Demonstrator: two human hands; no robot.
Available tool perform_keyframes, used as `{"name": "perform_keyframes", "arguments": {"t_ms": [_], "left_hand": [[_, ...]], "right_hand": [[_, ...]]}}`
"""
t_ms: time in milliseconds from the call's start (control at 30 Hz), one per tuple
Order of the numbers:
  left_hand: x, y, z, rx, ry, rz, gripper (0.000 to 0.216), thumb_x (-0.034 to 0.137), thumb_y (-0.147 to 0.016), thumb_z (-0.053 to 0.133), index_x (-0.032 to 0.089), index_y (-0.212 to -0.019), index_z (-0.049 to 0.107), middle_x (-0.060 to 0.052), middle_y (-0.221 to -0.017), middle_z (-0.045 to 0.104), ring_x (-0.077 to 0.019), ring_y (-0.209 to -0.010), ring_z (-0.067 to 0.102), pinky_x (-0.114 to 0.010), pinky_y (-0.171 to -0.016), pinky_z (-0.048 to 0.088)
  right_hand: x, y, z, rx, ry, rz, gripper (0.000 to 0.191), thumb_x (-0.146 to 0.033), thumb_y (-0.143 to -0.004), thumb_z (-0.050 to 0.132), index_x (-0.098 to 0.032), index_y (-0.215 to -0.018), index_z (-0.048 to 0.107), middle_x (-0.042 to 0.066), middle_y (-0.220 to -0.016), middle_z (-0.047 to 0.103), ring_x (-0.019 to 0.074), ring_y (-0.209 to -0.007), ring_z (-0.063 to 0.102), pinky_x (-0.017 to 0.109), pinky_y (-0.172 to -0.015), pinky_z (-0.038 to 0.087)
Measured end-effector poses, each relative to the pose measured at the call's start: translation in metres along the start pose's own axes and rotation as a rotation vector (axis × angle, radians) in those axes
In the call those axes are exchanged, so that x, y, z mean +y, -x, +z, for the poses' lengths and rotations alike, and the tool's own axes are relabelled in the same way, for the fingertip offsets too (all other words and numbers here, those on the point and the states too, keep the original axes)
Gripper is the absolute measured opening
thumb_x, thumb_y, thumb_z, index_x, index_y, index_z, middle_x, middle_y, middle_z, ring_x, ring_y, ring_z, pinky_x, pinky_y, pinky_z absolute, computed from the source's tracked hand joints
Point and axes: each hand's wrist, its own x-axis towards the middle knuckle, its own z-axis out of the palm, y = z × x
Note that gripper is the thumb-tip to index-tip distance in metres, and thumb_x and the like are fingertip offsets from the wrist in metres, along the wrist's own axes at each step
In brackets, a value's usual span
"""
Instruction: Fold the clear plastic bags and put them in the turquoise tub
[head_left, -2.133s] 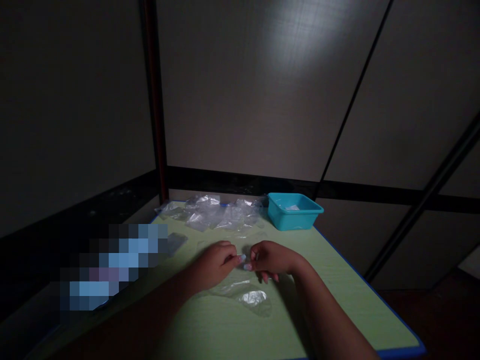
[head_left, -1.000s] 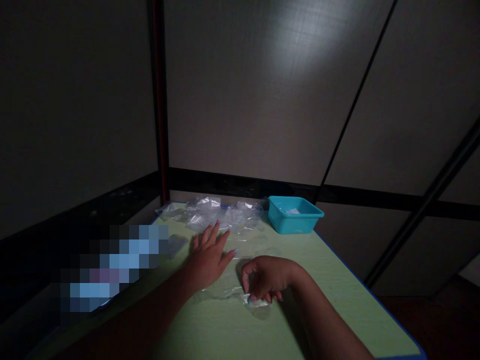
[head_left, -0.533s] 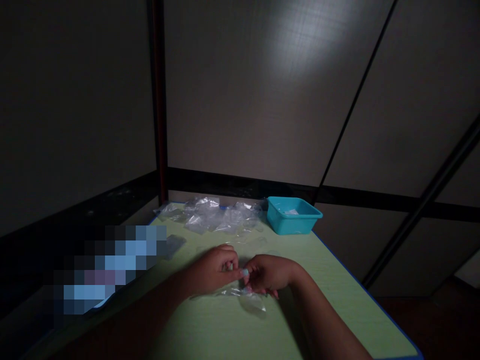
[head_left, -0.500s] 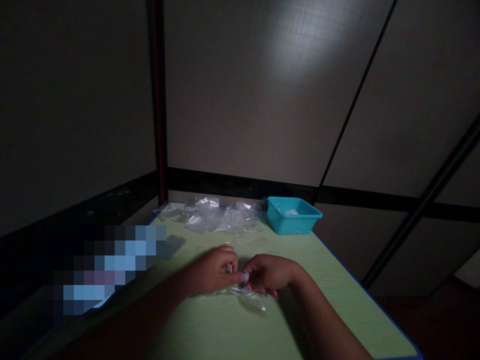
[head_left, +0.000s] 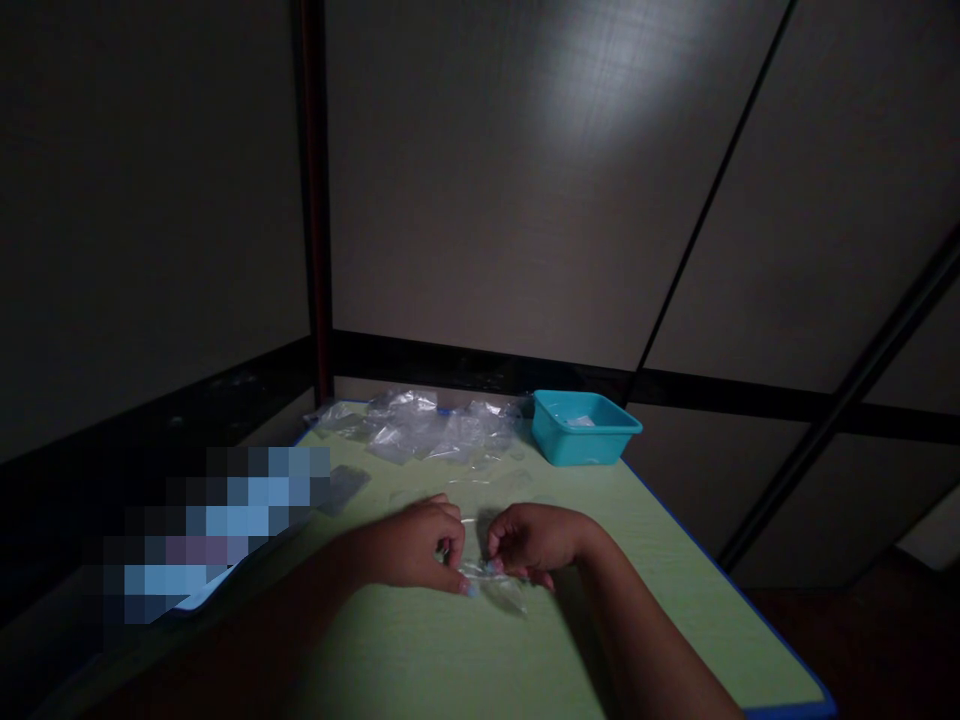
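My left hand (head_left: pixel 416 545) and right hand (head_left: pixel 529 540) close together, not quite touching. Both pinch one small clear bag (head_left: pixel 501 590), which lies on green table (head_left: pixel 660 560) under my fingertips. Bare tabletop toward 6 and 3 o'clock; blue table edge close at 4 o'clock. Heap of clear bags (head_left: pixel 420 430) at 11 o'clock, too crumpled and dim to count. One teal tub (head_left: pixel 585 428) at 1 o'clock, contents unclear. Pixelated patch (head_left: pixel 217 530) at 9 o'clock hides table's left side. Forearms cut off at bottom.

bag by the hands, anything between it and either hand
Nothing visible does. The left hand and right hand both pinch the bag directly, and it lies on the table.
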Motion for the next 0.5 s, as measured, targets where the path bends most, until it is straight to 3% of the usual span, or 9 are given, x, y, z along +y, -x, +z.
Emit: {"name": "perform_keyframes", "arguments": {"t_ms": [200,333,500], "left_hand": [[-0.0043,0.0001,-0.0014,-0.045,0.041,-0.031,0.018,0.037,-0.070,0.063,0.020,-0.064,0.060,0.002,-0.071,0.055,-0.0136,-0.080,0.048,-0.020,-0.067,0.034],[-0.0058,0.0006,-0.0009,-0.036,0.035,-0.052,0.019,0.036,-0.070,0.063,0.019,-0.063,0.059,0.002,-0.071,0.054,-0.0136,-0.080,0.048,-0.019,-0.067,0.035],[-0.0055,0.0010,-0.0002,-0.018,0.011,-0.084,0.018,0.036,-0.071,0.061,0.019,-0.065,0.060,0.002,-0.070,0.054,-0.0138,-0.081,0.048,-0.019,-0.068,0.034]], "right_hand": [[0.0014,0.0001,-0.0006,0.016,0.017,-0.011,0.010,-0.022,-0.071,0.052,-0.016,-0.078,0.056,-0.009,-0.046,0.043,0.0051,-0.032,0.042,0.015,-0.030,0.036],[-0.0032,0.0045,-0.0014,0.115,0.063,-0.008,0.040,-0.050,-0.081,0.040,-0.014,-0.080,0.059,-0.007,-0.047,0.041,0.0049,-0.031,0.040,0.017,-0.031,0.034],[-0.0031,0.0076,-0.0044,0.147,0.150,-0.037,0.054,-0.066,-0.069,0.046,-0.013,-0.075,0.057,-0.007,-0.044,0.038,0.0047,-0.033,0.038,0.015,-0.032,0.030]]}}
